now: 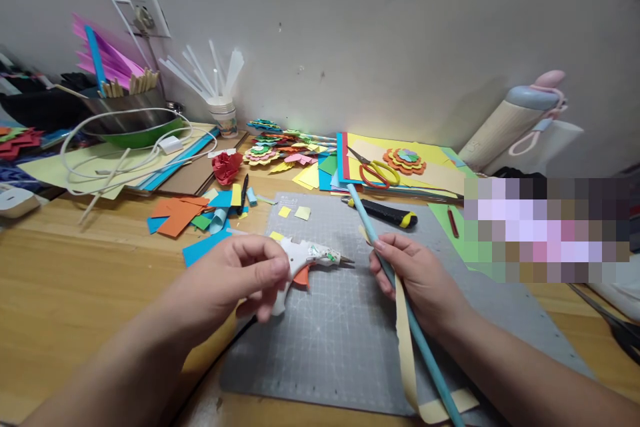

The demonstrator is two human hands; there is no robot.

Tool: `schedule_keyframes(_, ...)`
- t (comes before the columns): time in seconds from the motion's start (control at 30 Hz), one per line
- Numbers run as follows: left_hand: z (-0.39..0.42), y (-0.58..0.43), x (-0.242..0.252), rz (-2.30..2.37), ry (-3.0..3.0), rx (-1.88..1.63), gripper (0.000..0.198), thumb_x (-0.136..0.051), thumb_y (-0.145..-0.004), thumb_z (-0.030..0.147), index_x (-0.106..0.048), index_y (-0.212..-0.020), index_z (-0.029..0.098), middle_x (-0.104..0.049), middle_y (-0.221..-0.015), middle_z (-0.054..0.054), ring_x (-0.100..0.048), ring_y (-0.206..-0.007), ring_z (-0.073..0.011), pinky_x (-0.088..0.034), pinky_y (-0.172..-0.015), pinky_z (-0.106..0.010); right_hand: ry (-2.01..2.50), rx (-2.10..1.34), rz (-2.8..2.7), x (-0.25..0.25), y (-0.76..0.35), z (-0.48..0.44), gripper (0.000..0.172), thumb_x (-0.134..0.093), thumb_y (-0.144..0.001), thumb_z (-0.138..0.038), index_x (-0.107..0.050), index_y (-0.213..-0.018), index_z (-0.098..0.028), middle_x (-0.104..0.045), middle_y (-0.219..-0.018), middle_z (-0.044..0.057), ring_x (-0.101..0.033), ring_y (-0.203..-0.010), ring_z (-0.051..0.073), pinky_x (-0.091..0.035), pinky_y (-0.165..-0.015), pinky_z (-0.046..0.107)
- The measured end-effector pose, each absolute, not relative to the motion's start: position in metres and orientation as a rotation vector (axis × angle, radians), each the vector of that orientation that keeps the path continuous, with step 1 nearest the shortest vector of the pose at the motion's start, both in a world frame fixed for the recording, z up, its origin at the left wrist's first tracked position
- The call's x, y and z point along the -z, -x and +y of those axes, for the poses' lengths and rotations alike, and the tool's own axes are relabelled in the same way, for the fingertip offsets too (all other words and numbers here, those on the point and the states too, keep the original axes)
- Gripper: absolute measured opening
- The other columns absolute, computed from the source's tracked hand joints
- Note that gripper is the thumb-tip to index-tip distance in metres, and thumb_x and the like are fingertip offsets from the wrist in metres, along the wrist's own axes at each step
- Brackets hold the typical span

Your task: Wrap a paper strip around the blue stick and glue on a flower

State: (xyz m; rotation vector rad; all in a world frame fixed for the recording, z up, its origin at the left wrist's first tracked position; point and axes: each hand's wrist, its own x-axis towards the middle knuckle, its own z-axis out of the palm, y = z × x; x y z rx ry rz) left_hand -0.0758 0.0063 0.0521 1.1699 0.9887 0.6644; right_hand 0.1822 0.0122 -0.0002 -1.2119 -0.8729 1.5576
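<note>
The right hand (417,273) has its thumb and fingers closed round a blue rod (427,347), which slants over the right half of the mat (325,340), its tip towards the far edge. A cream strip (404,327) leaves the grip and loops beside the rod. The left hand (245,273) is half curled by the glue gun (323,255) near the mat's left edge; whether it grasps anything cannot be told. The step seems to be winding strip onto rod; the next move calls for a taut strip and steady rod.
</note>
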Motion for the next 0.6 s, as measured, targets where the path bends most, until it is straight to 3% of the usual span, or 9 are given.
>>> schedule_keyframes(0.13, 0.013, 0.077, -0.053, 1.527, -1.762, -0.709, 0.023, -0.064, -0.079, 0.041, -0.072, -0.092, 0.023, -0.069, -0.088, -0.005, -0.057, -0.069, -0.0162, -0.038, -0.056, -0.024, 1.228, -1.545, -0.866, 0.001, -0.183, 0.013, 0.028, -0.074, -0.074, -0.038, -0.054, -0.077, -0.018, -0.062, -0.06, -0.004, -0.047, -0.037, 0.004, -0.03, -0.036, 0.016)
schedule_keyframes(0.3, 0.011, 0.069, -0.033, 1.77, -1.939, -0.331, 0.042, -0.062, -0.073, 0.061, -0.06, -0.058, 0.022, -0.059, -0.059, -0.004, -0.047, -0.054, -0.0177, -0.021, -0.05, -0.027, 1.268, -1.543, -0.858, 0.004, -0.184, 0.013, 0.027, -0.074, -0.075, -0.037, -0.054, -0.077, -0.019, -0.062, -0.06, -0.004, -0.049, -0.037, 0.006, -0.032, -0.035, 0.016)
schedule_keyframes(0.47, 0.002, 0.056, -0.021, 1.774, -2.024, -0.318, 0.039, -0.059, -0.076, 0.061, -0.058, -0.065, 0.023, -0.061, -0.067, -0.006, -0.048, -0.058, -0.0201, -0.016, -0.053, -0.029, 1.281, -1.54, -0.844, 0.004, -0.184, 0.011, 0.027, -0.073, -0.075, -0.038, -0.054, -0.075, -0.019, -0.062, -0.06, -0.004, -0.049, -0.036, 0.006, -0.034, -0.034, 0.017)
schedule_keyframes(0.6, 0.007, 0.057, -0.022, 1.807, -1.934, -0.384, 0.04, -0.053, -0.08, 0.061, -0.057, -0.07, 0.022, -0.06, -0.069, -0.006, -0.05, -0.062, -0.0209, -0.021, -0.054, -0.029, 1.265, -1.526, -0.811, 0.0, -0.183, 0.011, 0.03, -0.075, -0.072, -0.04, -0.055, -0.076, -0.019, -0.061, -0.06, -0.004, -0.048, -0.036, 0.005, -0.033, -0.034, 0.016)
